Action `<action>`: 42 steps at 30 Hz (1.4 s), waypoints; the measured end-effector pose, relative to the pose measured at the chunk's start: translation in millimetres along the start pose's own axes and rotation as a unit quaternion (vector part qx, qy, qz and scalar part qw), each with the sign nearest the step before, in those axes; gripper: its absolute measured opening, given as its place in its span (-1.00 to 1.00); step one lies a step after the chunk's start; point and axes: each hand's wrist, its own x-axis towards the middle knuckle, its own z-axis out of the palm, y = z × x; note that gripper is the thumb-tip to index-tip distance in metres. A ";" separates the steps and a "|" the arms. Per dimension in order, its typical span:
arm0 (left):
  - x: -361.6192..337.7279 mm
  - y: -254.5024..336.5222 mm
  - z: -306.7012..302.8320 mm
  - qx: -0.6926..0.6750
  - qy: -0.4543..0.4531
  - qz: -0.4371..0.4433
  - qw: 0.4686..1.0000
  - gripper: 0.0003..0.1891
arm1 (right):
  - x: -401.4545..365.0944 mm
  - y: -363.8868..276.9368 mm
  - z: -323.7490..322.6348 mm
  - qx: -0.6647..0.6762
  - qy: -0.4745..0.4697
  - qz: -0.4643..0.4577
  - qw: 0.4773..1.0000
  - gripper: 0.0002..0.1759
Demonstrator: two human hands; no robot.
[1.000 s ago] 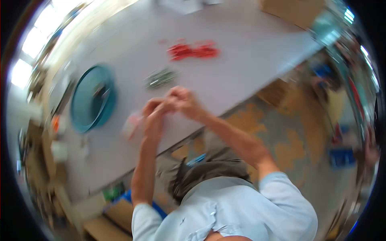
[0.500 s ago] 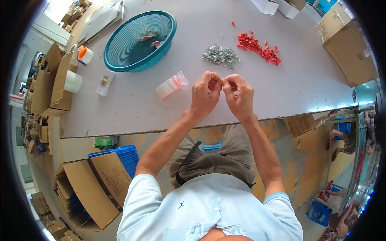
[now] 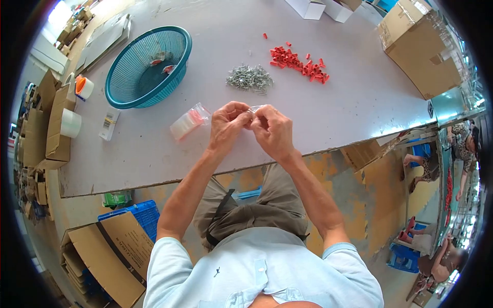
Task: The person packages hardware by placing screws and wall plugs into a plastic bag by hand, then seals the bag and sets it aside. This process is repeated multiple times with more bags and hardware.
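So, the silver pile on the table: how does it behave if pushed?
The silver pile would probably spread rather than slide as one: its pieces lie loose. Slim and shiny, they may slip or roll singly. They look metallic, so likely heavy for their size.

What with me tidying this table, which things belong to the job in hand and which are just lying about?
Probably the job:
- clear plastic bag, in left hand and right hand
- silver screws
- red plastic tubes
- pack of clear bags
- teal basket with small packets

Apparently lying about:
- tape rolls
- barcode labels
- white boxes
- cardboard box
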 end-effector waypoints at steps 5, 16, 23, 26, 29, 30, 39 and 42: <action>1.8 -7.1 8.6 0.039 0.036 0.058 0.997 -0.92 | -1.8 4.7 -3.1 -0.016 -0.006 -0.021 1.000 -0.95; 16.8 -2.2 -8.7 0.235 0.089 0.162 0.954 -0.93 | 86.5 61.6 -43.0 -0.152 -0.155 0.022 0.976 -0.59; 19.9 3.0 -8.4 0.253 0.119 0.207 0.938 -0.91 | 122.5 69.3 -18.6 -0.172 -0.243 -0.008 0.955 -0.72; 20.4 0.6 -9.7 0.249 0.117 0.216 0.937 -0.90 | 126.5 69.0 -14.2 -0.158 -0.252 -0.003 0.955 -0.79; 21.5 4.4 -9.9 0.262 0.116 0.220 0.933 -0.89 | 128.8 68.9 -13.1 -0.157 -0.246 -0.020 0.956 -0.83; 20.0 4.8 -9.8 0.275 0.114 0.221 0.929 -0.89 | 126.6 69.1 -13.0 -0.155 -0.239 -0.027 0.958 -0.84; 22.0 2.8 -10.4 0.275 0.127 0.212 0.929 -0.90 | 114.7 79.5 -13.3 0.068 -0.163 0.175 0.969 -0.85; 22.5 3.3 -10.6 0.285 0.140 0.198 0.927 -0.90 | 113.5 80.5 -18.2 0.217 -0.182 0.273 0.919 -0.85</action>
